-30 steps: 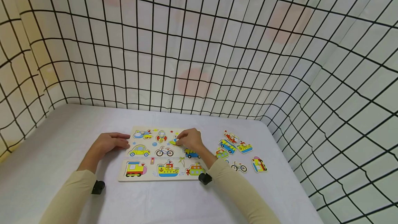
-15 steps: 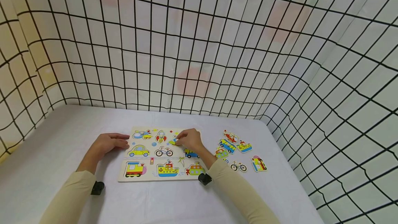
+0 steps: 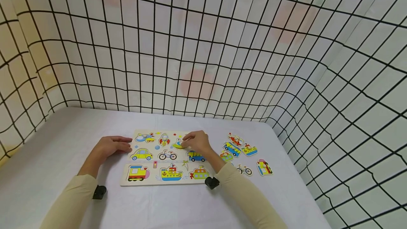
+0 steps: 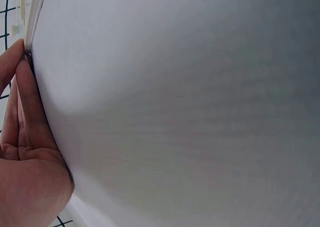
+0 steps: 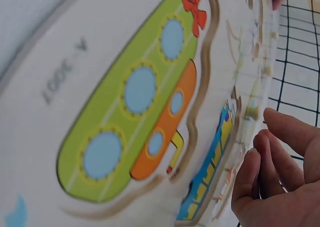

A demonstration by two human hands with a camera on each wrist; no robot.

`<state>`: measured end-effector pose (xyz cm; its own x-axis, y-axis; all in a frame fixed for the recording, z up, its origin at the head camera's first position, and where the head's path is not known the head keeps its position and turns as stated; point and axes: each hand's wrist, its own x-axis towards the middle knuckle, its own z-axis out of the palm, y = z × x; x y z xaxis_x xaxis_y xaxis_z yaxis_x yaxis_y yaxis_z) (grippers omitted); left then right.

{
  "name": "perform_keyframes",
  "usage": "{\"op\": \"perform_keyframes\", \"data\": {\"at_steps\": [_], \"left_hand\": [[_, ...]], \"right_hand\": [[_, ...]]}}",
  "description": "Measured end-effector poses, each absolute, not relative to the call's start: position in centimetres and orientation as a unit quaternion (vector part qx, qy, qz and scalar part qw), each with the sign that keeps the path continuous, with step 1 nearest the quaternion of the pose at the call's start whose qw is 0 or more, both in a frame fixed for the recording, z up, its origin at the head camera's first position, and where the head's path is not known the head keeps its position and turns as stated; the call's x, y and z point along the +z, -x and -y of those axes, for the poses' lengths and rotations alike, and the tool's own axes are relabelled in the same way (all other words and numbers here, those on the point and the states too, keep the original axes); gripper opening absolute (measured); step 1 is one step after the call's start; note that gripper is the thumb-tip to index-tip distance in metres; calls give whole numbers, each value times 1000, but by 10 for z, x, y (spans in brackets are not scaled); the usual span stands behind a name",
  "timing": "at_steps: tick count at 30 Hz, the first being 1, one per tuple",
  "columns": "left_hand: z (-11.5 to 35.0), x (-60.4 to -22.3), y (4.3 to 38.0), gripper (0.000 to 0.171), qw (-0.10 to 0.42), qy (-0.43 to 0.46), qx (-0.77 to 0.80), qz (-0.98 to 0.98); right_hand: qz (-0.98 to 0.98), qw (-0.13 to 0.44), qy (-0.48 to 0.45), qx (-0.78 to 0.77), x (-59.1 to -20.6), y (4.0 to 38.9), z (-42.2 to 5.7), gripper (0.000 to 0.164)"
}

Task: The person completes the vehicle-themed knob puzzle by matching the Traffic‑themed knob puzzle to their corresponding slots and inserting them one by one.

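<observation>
A wooden peg puzzle board (image 3: 154, 180) printed with vehicles lies on the white table. My left hand (image 3: 109, 147) rests beside its left edge; in the left wrist view my left hand (image 4: 30, 132) has its fingertips right at that edge. Over the board's upper right, my right hand (image 3: 198, 142) has its fingertips beside a yellow-green flying saucer piece (image 3: 178, 144). In the right wrist view my right hand (image 5: 280, 172) shows a gap between thumb and forefinger, with nothing held. A plane piece (image 3: 145, 137) and a rocket piece (image 3: 164, 140) sit in the top row.
Right of the board lie loose pieces: a helicopter (image 3: 236, 139), a bus (image 3: 232, 149), a ship (image 3: 249, 150), a submarine (image 3: 226, 156), a bicycle (image 3: 245, 170) and a train (image 3: 265, 167). Black grid netting (image 3: 184, 110) stands round the table's back and sides.
My right hand has let go of the flying saucer piece and shifted slightly right, uncovering more of the piece and of the printed bus. My left hand stays at the board's edge.
</observation>
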<state>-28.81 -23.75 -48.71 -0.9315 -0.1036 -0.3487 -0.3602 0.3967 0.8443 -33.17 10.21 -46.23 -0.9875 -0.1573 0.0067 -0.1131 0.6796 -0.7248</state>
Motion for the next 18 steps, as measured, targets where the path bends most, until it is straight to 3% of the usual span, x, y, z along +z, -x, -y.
{"op": "perform_keyframes", "data": {"at_steps": [18], "left_hand": [[239, -489, 290, 65, 124, 146, 537, -822]], "right_hand": [[-919, -10, 29, -393, -447, 345, -151, 19]]}}
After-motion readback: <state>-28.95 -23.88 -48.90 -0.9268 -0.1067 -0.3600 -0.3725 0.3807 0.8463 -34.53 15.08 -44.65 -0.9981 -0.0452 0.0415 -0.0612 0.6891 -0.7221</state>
